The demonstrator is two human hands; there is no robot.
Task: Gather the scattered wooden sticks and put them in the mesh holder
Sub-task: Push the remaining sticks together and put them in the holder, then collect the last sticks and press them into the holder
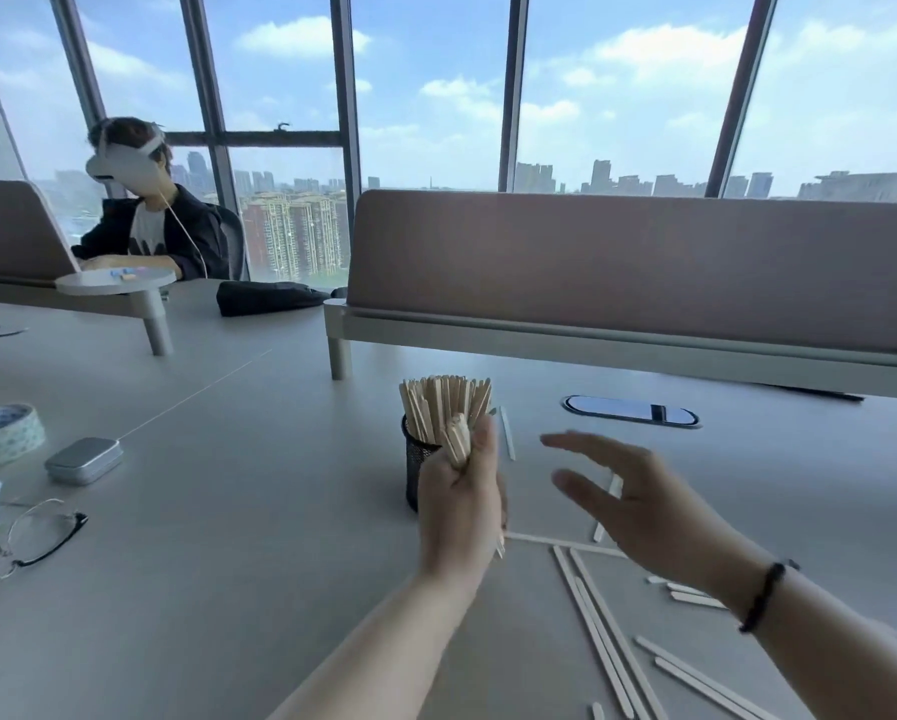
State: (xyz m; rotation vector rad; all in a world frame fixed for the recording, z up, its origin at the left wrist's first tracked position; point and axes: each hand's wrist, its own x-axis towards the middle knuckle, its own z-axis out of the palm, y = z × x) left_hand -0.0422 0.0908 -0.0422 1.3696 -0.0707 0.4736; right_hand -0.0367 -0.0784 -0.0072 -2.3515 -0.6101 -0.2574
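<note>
left grip (459,504): fist closed round a wooden stick bundle (458,444)
right grip (638,504): spread open, empty
sticks: probably light, stiff, slidey; pinch mid-length

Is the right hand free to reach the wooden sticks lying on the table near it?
Probably yes. The right hand is open and holds nothing, and it hovers right above the loose sticks on the table. Nothing lies between them.

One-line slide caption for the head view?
Left hand lifts a bundle of wooden sticks to the black mesh holder; open right hand hovers.
</note>
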